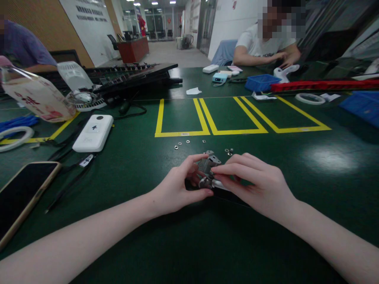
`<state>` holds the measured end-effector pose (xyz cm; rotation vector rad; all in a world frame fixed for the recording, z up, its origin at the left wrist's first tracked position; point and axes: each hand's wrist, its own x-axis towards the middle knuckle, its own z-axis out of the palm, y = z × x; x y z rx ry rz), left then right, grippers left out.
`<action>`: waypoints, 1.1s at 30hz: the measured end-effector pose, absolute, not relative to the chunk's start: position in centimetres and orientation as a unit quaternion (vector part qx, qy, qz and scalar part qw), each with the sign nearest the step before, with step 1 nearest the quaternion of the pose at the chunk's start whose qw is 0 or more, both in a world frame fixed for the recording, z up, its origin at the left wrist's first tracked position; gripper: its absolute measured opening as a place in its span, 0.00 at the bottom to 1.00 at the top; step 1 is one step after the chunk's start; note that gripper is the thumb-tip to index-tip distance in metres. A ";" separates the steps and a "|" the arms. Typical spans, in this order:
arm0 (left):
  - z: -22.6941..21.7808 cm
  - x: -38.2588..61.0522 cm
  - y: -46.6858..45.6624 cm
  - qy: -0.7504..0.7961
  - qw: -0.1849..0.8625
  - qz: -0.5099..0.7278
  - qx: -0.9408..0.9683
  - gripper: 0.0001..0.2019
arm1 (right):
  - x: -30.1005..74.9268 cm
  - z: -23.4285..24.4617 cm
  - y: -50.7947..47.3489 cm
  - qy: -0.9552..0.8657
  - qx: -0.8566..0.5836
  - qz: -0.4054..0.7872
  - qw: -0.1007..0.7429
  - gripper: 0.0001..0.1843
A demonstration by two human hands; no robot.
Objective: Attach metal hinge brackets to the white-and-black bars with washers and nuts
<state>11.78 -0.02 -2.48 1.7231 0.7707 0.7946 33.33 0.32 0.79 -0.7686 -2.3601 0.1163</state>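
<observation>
Between my two hands is a small grey metal assembly [205,167] with a perforated plate at its far end and a rounded white or silvery part towards me. My left hand [180,181] is closed around its left side, thumb along the near edge. From the right, my right hand [251,177] pinches at the top of the assembly with thumb and fingertips; anything small between those tips is hidden. Just beyond lie several loose nuts or washers, among them a nut [176,147] on the left and a washer [227,150] on the right.
Yellow tape outlines [183,134] mark the green table beyond my hands. On the left are a phone [26,193], a white power bank [93,133] with cables and a plastic bag [38,94]. Blue bins [262,83] stand at right. Two other people sit across the table.
</observation>
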 end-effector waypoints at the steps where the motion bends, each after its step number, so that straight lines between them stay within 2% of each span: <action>1: -2.5 11.8 0.0 0.321 0.521 0.333 0.717 0.35 | 33.2 0.8 0.3 -0.898 -0.297 0.043 0.322 0.08; 7: -2.5 11.7 0.0 0.316 0.527 0.332 0.716 0.35 | 33.0 0.9 0.2 -0.899 -0.302 0.050 0.313 0.04; 14: -2.5 11.8 0.0 0.324 0.525 0.329 0.715 0.35 | 32.7 1.0 0.2 -0.881 -0.352 0.124 0.292 0.04; 21: -2.4 11.9 -0.1 0.328 0.528 0.328 0.711 0.35 | 32.5 0.8 0.2 -0.897 -0.333 0.042 0.287 0.06; 33: -2.3 11.9 0.0 0.324 0.532 0.329 0.709 0.35 | 33.0 0.6 0.3 -0.906 -0.310 0.058 0.284 0.04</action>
